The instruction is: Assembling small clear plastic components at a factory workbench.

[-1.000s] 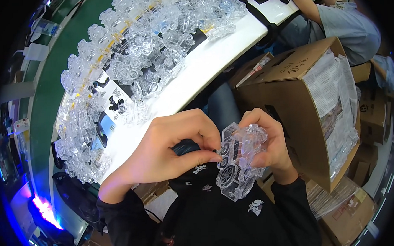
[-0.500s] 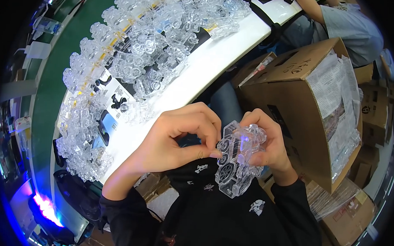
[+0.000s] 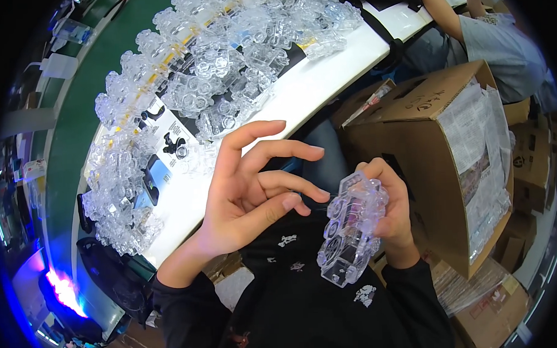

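Observation:
My right hand (image 3: pixel 391 201) grips a clear plastic toy vehicle (image 3: pixel 352 233) by its right side, with the thumb and fingers around it. The toy is held upright in front of my chest, and moulded wheels show on its side. To the left of it, my left hand (image 3: pixel 248 193) has its fingers spread and slightly bent, apart from the toy. A large heap of similar clear plastic pieces (image 3: pixel 216 66) covers the far left of the white table (image 3: pixel 312 81).
A big open cardboard box (image 3: pixel 412 138) lined with printed paper stands to the right, with more cartons (image 3: pixel 489 308) behind and below. Another person's arm (image 3: pixel 439 9) is at the upper right. A bright coloured light (image 3: pixel 65 292) glows at lower left.
My left hand has drawn back from the toy vehicle and its fingers have spread. My right hand, still holding the toy, has shifted slightly right and turned it a little.

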Motion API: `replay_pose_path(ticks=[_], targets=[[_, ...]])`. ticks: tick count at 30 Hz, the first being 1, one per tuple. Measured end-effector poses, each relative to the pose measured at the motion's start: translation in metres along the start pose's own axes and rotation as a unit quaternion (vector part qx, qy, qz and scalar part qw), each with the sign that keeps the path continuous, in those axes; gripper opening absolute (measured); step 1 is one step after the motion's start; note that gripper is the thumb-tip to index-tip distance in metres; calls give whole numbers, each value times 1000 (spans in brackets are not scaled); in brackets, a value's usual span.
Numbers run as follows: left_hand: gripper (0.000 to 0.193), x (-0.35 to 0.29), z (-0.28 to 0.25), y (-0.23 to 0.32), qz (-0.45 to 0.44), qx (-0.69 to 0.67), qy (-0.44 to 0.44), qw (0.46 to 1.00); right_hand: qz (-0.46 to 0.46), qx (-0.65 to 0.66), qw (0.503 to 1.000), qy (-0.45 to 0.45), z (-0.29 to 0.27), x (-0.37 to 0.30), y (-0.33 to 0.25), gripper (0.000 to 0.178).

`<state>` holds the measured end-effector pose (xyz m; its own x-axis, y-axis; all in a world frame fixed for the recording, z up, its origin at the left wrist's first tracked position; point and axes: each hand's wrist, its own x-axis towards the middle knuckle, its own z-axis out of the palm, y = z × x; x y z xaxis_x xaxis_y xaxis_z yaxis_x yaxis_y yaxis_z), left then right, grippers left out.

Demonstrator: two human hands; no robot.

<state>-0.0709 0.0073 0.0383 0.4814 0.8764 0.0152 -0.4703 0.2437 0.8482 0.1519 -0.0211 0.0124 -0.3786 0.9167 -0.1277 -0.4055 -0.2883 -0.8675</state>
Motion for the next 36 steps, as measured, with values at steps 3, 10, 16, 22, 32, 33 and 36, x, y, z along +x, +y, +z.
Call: replay_pose_path(ticks=[3,10,16,22,32,33,36], targets=[[64,-4,0,0,7,16,9,1000,-8,12,1000,27,-3,-3,3,56],[69,-1,12,-1,-24,-20,98,995,-19,34,997,69,-2,-5,6,61],[70,1,17,0,-60,-143,126,980,-26,43,995,83,-1,-6,7,62],[72,-2,13,-5,-62,-74,99,990,-4,41,991,124,7,-4,3,66],[59,-5,8,-9,-60,-22,107,992,-12,9,990,138,6,-1,6,70],[57,-5,7,-7,-74,-10,106,992,-15,-16,990,141,4,-2,6,73],[51,-9,6,-4,-90,15,130,987,-8,-17,989,146,-6,-7,12,78]])
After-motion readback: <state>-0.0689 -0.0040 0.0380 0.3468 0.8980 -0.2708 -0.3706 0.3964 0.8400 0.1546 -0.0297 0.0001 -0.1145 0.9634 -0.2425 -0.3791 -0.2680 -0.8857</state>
